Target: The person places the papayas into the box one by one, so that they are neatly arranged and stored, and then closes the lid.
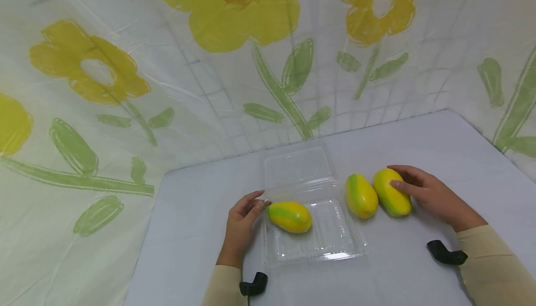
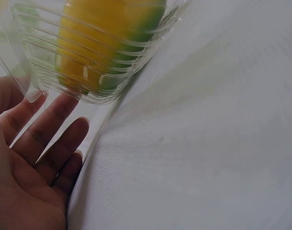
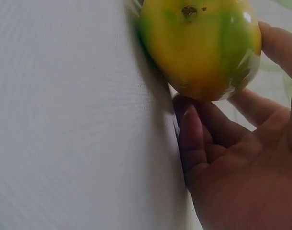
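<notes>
A clear plastic clamshell box (image 1: 335,231) lies on the table with its lid (image 1: 297,166) folded back. One yellow-green mango (image 1: 291,217) sits in its left half. At the box's left edge, my left hand (image 1: 242,224) pinches the rim between thumb and forefinger; in the left wrist view the other fingers (image 2: 64,139) spread below the ribbed wall. To the right of the box, my right hand (image 1: 427,194) grips a second mango (image 1: 392,193), thumb on top and fingers round its far side. A third mango (image 1: 361,196) lies between that one and the box.
A white cloth covers the table (image 1: 197,208). Behind it and at the sides hangs a pale curtain (image 1: 209,106) printed with yellow flowers. Black wrist mounts (image 1: 447,253) sit at both sleeves.
</notes>
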Available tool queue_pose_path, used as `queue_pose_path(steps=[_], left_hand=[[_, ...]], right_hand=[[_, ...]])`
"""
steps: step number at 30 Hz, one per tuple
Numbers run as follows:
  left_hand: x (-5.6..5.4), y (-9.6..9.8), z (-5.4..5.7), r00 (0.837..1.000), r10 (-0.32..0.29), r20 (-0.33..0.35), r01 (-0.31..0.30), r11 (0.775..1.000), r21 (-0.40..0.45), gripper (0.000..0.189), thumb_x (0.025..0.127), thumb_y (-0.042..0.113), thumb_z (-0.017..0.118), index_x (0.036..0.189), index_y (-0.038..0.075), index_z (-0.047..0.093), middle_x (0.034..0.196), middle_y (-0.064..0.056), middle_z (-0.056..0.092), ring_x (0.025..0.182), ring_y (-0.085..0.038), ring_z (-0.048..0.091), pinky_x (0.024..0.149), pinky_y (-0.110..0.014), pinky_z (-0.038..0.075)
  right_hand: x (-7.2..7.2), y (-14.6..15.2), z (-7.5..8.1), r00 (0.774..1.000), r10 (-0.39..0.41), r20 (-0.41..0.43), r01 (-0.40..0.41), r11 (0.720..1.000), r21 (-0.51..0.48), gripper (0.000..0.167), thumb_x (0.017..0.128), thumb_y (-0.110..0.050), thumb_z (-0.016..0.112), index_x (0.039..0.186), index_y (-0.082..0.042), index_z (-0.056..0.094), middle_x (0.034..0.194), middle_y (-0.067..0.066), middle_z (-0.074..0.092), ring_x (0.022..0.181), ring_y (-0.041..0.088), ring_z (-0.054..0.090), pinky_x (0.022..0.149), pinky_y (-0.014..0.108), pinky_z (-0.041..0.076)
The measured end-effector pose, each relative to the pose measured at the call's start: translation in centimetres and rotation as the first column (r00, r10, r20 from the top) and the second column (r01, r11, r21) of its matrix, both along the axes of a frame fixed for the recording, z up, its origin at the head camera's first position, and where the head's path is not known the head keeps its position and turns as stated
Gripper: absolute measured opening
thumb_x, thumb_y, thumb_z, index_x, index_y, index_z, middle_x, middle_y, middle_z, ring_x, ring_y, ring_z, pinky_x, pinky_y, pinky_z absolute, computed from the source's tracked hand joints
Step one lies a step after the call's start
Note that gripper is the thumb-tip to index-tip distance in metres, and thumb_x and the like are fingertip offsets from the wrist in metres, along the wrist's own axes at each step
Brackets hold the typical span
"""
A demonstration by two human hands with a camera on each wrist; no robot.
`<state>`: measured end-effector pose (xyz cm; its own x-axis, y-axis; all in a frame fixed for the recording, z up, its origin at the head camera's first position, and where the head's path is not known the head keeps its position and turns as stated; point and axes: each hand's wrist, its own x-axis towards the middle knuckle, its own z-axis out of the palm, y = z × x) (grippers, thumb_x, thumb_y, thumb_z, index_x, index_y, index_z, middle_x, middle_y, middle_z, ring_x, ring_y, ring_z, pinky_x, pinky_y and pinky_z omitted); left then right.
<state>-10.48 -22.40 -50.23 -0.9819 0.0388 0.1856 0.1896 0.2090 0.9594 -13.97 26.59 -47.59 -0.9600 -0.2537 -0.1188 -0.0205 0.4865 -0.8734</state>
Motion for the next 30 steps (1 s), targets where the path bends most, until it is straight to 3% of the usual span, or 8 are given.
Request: queue_pose_path(steps=[3,7,10,14,20,26,28,30], left_hand=[[-0.07,-0.03,0.01,1.0,0.001,-0.004,-0.001,1.0,-0.002,0.031,0.11,0.022,0.068,0.14,0.016,0.074,0.114,-0.004,0.08,0.113,-0.026,0.073,0.106,-0.032,0.052],[-0.11,-0.08,0.06,1.0,0.0,-0.015,0.0,1.0,0.001,0.03,0.11,0.021,0.068,0.139,0.016,0.074,0.113,-0.004,0.08,0.111,-0.026,0.073,0.105,-0.032,0.053],[-0.1,-0.08,0.13,1.0,-0.005,-0.017,0.005,1.0,0.006,0.031,0.11,0.02,0.068,0.14,0.015,0.074,0.113,-0.005,0.08,0.112,-0.026,0.073,0.105,-0.032,0.053],[-0.18,-0.1,0.04,1.0,-0.006,-0.015,0.006,1.0,0.0,0.031,0.11,0.022,0.068,0.14,0.016,0.073,0.114,-0.004,0.08,0.113,-0.026,0.073,0.106,-0.032,0.052],[-0.31,-0.1,-0.17,1.0,-0.009,-0.021,0.009,1.0,-0.001,0.031,0.11,0.021,0.068,0.14,0.016,0.073,0.114,-0.004,0.08,0.113,-0.027,0.073,0.106,-0.033,0.052],[-0.2,-0.04,-0.12,1.0,-0.006,-0.018,0.006,1.0,-0.002,0.031,0.11,0.021,0.068,0.14,0.015,0.074,0.114,-0.004,0.08,0.112,-0.026,0.073,0.105,-0.032,0.053],[-0.14,-0.01,-0.11,1.0,-0.003,-0.015,0.003,1.0,-0.001,0.031,0.11,0.022,0.068,0.14,0.015,0.074,0.114,-0.004,0.08,0.112,-0.026,0.073,0.105,-0.032,0.053],[-0.09,0.0,-0.11,1.0,-0.001,-0.012,0.001,1.0,0.0,0.031,0.11,0.022,0.068,0.14,0.015,0.074,0.114,-0.004,0.08,0.112,-0.026,0.073,0.105,-0.032,0.053]], right_hand=[[-0.1,0.08,-0.07,1.0,0.001,-0.001,-0.001,1.0,0.003,0.067,0.113,-0.043,0.06,0.165,-0.005,0.042,0.161,0.024,0.048,0.144,0.043,0.042,0.114,0.067,0.036],[-0.11,0.14,-0.13,1.0,-0.008,-0.013,0.009,1.0,0.028,0.064,0.113,-0.043,0.06,0.164,-0.007,0.045,0.159,0.02,0.051,0.139,0.035,0.045,0.106,0.038,0.043],[-0.07,0.08,-0.15,1.0,-0.024,-0.008,0.024,1.0,0.013,0.064,0.113,-0.043,0.061,0.164,-0.006,0.045,0.159,0.022,0.05,0.14,0.038,0.045,0.113,0.046,0.042],[-0.13,0.06,-0.16,0.999,-0.048,0.001,0.048,0.999,-0.007,0.067,0.113,-0.043,0.061,0.164,-0.005,0.042,0.161,0.025,0.047,0.142,0.045,0.043,0.112,0.074,0.034],[-0.1,0.3,-0.16,0.997,-0.074,-0.006,0.074,0.997,-0.003,0.068,0.113,-0.043,0.06,0.166,-0.006,0.04,0.16,0.023,0.046,0.137,0.042,0.046,0.105,0.064,0.04],[0.11,0.45,-0.15,0.995,-0.103,0.005,0.103,0.994,-0.033,0.071,0.111,-0.047,0.062,0.167,-0.009,0.039,0.16,0.023,0.042,0.137,0.052,0.046,0.104,0.071,0.04],[0.16,0.53,-0.13,0.993,-0.116,0.004,0.116,0.993,-0.035,0.071,0.111,-0.048,0.062,0.166,-0.01,0.04,0.16,0.022,0.042,0.139,0.055,0.045,0.104,0.063,0.045],[0.2,0.62,-0.14,0.992,-0.124,-0.006,0.123,0.991,-0.05,0.07,0.111,-0.047,0.062,0.166,-0.01,0.04,0.161,0.022,0.041,0.14,0.057,0.044,0.103,0.046,0.05]])
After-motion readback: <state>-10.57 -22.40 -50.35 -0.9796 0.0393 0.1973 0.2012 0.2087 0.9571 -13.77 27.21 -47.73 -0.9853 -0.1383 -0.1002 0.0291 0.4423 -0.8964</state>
